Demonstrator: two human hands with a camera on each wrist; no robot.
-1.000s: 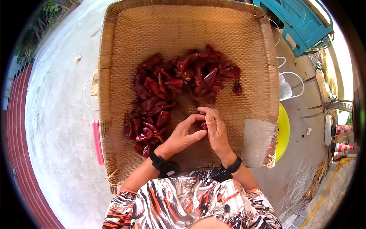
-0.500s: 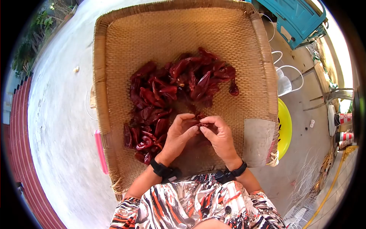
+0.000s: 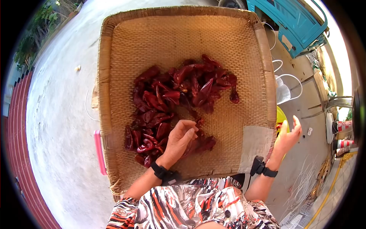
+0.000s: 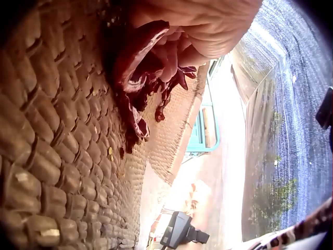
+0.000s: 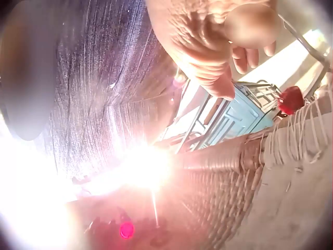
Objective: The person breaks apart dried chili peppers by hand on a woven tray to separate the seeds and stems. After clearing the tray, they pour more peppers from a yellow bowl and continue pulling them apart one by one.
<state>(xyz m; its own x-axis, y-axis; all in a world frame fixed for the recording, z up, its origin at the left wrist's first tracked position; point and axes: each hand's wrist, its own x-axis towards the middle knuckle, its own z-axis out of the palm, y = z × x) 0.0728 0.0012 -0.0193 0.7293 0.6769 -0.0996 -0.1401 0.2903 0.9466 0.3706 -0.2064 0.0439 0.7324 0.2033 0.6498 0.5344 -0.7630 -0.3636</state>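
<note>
In the head view, my left hand [image 3: 180, 142] is low over the woven tray [image 3: 152, 34], thumb against its curled fingers. The left wrist view shows it pinching a split, wrinkled dark red dried chili pepper [image 4: 136, 60]; the fingertips are partly hidden. More dark red pepper [image 3: 206, 143] lies just right of this hand. My right hand [image 3: 288, 138] is out past the tray's right edge, over the yellow basin [image 3: 281, 114], with fingers spread. A heap of dried red chili peppers [image 3: 156, 99] covers the tray's middle and left.
A pale patch [image 3: 256, 147] covers the tray's right front corner. Beside the tray stand a white bucket [image 3: 283, 93] and a pink plastic object [image 3: 100, 152]. Behind to the right is a blue vehicle [image 3: 293, 26]; loose wire [image 3: 301, 187] lies at the lower right.
Both hands were together at a pepper over the tray. My right hand has let go and swung right over the yellow basin, while the left has stayed near the same place.
</note>
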